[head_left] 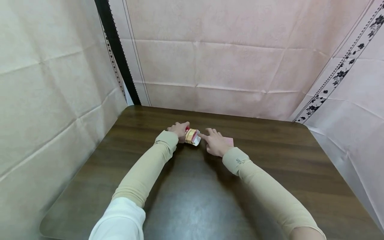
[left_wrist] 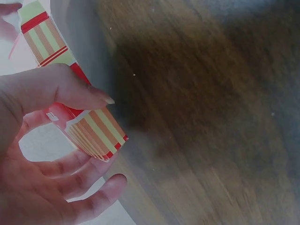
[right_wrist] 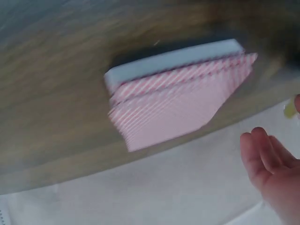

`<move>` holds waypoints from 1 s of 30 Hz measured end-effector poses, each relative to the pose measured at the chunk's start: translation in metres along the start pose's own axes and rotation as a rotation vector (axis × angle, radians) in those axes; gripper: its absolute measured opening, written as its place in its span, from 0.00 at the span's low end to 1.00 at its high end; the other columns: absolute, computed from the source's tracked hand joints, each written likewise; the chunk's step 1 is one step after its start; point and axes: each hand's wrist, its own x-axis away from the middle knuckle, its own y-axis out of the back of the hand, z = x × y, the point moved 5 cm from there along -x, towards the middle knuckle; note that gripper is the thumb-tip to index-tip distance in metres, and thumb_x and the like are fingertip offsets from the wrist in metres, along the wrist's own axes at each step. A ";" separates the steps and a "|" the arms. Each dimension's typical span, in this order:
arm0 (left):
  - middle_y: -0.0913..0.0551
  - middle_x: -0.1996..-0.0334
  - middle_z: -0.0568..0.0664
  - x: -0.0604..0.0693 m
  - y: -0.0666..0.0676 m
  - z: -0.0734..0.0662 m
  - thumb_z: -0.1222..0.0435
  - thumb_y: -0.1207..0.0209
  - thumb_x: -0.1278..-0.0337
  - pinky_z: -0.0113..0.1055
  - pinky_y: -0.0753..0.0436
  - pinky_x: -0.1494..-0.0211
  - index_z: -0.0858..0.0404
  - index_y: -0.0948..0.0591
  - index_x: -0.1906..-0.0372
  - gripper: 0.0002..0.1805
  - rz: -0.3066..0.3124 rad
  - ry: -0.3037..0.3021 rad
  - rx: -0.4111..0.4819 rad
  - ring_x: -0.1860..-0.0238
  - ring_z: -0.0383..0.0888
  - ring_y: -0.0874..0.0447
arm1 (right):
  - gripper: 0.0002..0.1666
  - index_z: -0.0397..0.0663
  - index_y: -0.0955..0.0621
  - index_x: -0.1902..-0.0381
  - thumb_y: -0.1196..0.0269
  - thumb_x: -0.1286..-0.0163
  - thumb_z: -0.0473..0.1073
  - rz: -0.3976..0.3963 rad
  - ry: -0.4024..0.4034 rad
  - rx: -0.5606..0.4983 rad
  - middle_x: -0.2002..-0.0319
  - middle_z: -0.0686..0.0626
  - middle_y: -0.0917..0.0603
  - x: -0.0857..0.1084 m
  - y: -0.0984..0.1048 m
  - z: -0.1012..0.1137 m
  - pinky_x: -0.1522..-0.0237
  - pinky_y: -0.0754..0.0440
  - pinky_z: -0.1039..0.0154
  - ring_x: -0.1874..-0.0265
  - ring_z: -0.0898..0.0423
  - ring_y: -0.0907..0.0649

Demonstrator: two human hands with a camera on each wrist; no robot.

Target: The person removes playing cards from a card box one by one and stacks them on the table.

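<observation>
My left hand point(head_left: 179, 130) grips a small card box point(head_left: 190, 136) with red trim and yellow-and-tan stripes. In the left wrist view its thumb point(left_wrist: 86, 96) lies across the box while the other fingers sit beneath and behind. A pale flap stands out from the box's right end in the head view. Close to that end is my right hand point(head_left: 215, 143), index finger stretched toward the flap; whether they touch I cannot tell. Beside the right hand a deck of playing cards point(right_wrist: 173, 101) with pink-patterned backs lies slightly fanned on the table, partly hidden behind the hand in the head view.
The dark brown wooden table point(head_left: 186, 186) has rounded corners. Pale creased cloth point(head_left: 228, 66) hangs behind it and at both sides, with a black strip point(head_left: 120, 53) at the back left and a floral border point(head_left: 339, 75) at the right.
</observation>
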 end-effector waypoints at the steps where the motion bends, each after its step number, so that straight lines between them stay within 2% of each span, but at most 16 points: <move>1: 0.28 0.53 0.57 0.000 -0.001 -0.001 0.71 0.34 0.58 0.55 0.29 0.47 0.49 0.32 0.48 0.30 -0.001 -0.004 -0.004 0.56 0.55 0.28 | 0.37 0.59 0.33 0.29 0.47 0.37 0.35 0.030 0.000 0.001 0.30 0.34 0.39 -0.002 -0.003 0.003 0.36 0.33 0.41 0.34 0.38 0.34; 3: 0.27 0.54 0.57 0.000 -0.001 -0.003 0.71 0.34 0.58 0.54 0.28 0.49 0.49 0.32 0.49 0.29 -0.004 -0.014 -0.004 0.57 0.55 0.27 | 0.38 0.61 0.35 0.29 0.45 0.37 0.36 0.076 -0.010 0.014 0.26 0.35 0.47 -0.006 -0.007 0.007 0.35 0.34 0.41 0.32 0.37 0.36; 6: 0.26 0.55 0.57 -0.001 -0.001 -0.008 0.71 0.34 0.57 0.53 0.28 0.49 0.49 0.32 0.50 0.29 -0.017 -0.037 -0.003 0.58 0.54 0.27 | 0.37 0.60 0.32 0.31 0.40 0.39 0.38 0.101 -0.018 0.038 0.24 0.35 0.56 -0.011 -0.012 0.011 0.36 0.33 0.42 0.32 0.37 0.37; 11: 0.26 0.55 0.58 -0.002 0.001 -0.014 0.71 0.35 0.57 0.54 0.28 0.48 0.50 0.32 0.50 0.28 -0.031 -0.066 -0.009 0.56 0.54 0.27 | 0.34 0.57 0.27 0.35 0.35 0.41 0.41 0.095 -0.013 0.061 0.24 0.34 0.58 -0.016 -0.016 0.013 0.39 0.30 0.43 0.34 0.37 0.37; 15: 0.27 0.54 0.58 -0.003 0.005 -0.009 0.72 0.36 0.56 0.53 0.27 0.49 0.50 0.32 0.50 0.27 -0.044 -0.048 -0.013 0.57 0.54 0.27 | 0.33 0.59 0.26 0.35 0.37 0.41 0.40 0.074 -0.015 0.061 0.24 0.35 0.57 -0.014 -0.014 0.011 0.39 0.30 0.43 0.34 0.38 0.37; 21: 0.28 0.53 0.58 -0.002 0.005 0.000 0.72 0.37 0.55 0.52 0.27 0.52 0.50 0.33 0.50 0.27 -0.030 -0.015 -0.017 0.58 0.54 0.28 | 0.32 0.56 0.26 0.35 0.39 0.41 0.39 0.004 0.030 -0.002 0.25 0.34 0.49 -0.008 -0.008 0.010 0.37 0.32 0.40 0.34 0.38 0.34; 26: 0.29 0.53 0.58 0.001 0.002 0.001 0.71 0.37 0.53 0.52 0.28 0.51 0.50 0.34 0.48 0.28 -0.008 -0.007 -0.003 0.58 0.54 0.28 | 0.29 0.51 0.24 0.39 0.35 0.38 0.51 -0.060 0.053 -0.078 0.31 0.36 0.36 -0.009 -0.006 0.011 0.36 0.32 0.43 0.35 0.41 0.31; 30: 0.29 0.53 0.58 0.003 0.001 -0.001 0.71 0.37 0.54 0.52 0.27 0.50 0.50 0.33 0.47 0.29 -0.009 -0.012 0.005 0.58 0.54 0.28 | 0.31 0.46 0.22 0.43 0.33 0.39 0.57 -0.104 0.048 -0.062 0.38 0.39 0.27 -0.011 -0.003 0.014 0.37 0.29 0.47 0.39 0.43 0.27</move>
